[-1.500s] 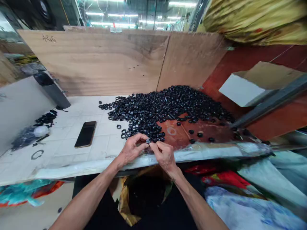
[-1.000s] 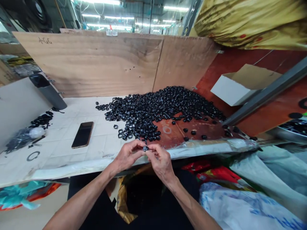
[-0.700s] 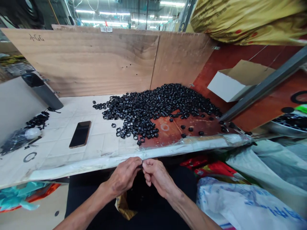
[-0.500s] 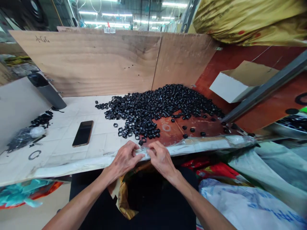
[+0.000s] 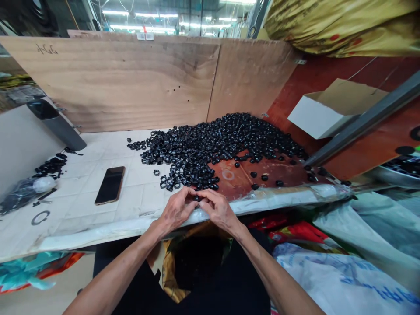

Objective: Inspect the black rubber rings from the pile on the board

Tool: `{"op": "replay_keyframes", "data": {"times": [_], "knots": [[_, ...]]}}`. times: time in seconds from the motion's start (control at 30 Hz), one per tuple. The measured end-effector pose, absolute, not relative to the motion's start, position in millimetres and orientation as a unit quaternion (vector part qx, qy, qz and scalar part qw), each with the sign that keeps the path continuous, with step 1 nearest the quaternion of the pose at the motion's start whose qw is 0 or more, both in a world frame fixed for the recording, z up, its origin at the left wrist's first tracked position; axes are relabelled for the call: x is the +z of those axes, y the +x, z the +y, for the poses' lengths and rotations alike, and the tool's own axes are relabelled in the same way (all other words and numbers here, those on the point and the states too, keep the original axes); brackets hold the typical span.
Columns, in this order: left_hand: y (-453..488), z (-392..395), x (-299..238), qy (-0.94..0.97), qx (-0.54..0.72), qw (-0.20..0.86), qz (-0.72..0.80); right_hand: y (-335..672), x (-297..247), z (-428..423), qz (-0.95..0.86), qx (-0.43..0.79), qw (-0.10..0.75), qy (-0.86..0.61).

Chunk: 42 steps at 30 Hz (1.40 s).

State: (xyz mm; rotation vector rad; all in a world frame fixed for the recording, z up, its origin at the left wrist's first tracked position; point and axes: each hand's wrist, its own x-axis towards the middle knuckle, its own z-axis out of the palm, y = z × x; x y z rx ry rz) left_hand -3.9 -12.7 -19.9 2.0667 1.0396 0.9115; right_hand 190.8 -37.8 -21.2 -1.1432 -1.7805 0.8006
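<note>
At the front edge of the table, my left hand [image 5: 179, 207] and my right hand [image 5: 217, 208] meet, fingertips curled towards each other. Between their thumbs and forefingers shows a small black ring [image 5: 197, 198], gripped from both sides and partly covered by the fingers. Just beyond the fingertips spreads a large pile of black rings [image 5: 226, 135], its nearest loose pieces almost touching my hands. Below the table edge, an open yellow-brown bag [image 5: 170, 280] with a dark inside sits at my lap.
A phone [image 5: 110, 185] lies left on the table, with a grey bottle-like cylinder [image 5: 61, 124] behind it. A flat grey ring [image 5: 40, 218] and a plastic bag of black parts [image 5: 19, 194] are farther left. Wooden boards [image 5: 147, 83] wall the back; a white box [image 5: 320, 114] hangs right.
My fingertips have moved slightly away from the table edge and drawn together around a black ring. The view has shifted a little.
</note>
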Motion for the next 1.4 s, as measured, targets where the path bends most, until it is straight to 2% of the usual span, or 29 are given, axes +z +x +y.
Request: {"op": "replay_keyframes", "data": {"times": [0.23,0.37,0.43,0.57,0.7,0.9,1.17,1.4], "knots": [[2,-7,-25,0.798,0.338,0.338,0.367,192,-31,-34,-0.593,0.401,0.455,-0.529],[8,5,-28,0.812,0.332,0.212,0.43,187,-42,-28,-0.506,0.405,0.523,-0.553],[13,11,-28,0.829,0.299,0.153,0.447,186,-44,-28,-0.511,0.393,0.53,-0.55],[18,16,-29,0.844,0.257,0.126,0.453,187,-41,-30,-0.536,0.392,0.52,-0.538],[16,12,-30,0.829,0.294,0.164,0.446,190,-39,-32,-0.558,0.396,0.521,-0.51],[12,10,-28,0.777,0.365,0.333,0.391,193,-46,-32,-0.556,0.374,0.539,-0.511],[11,12,-22,0.774,0.396,0.368,0.33,194,-39,-37,-0.546,0.362,0.562,-0.505],[15,7,-18,0.703,0.378,0.475,0.37,194,-36,-39,-0.504,0.416,0.584,-0.483]]}}
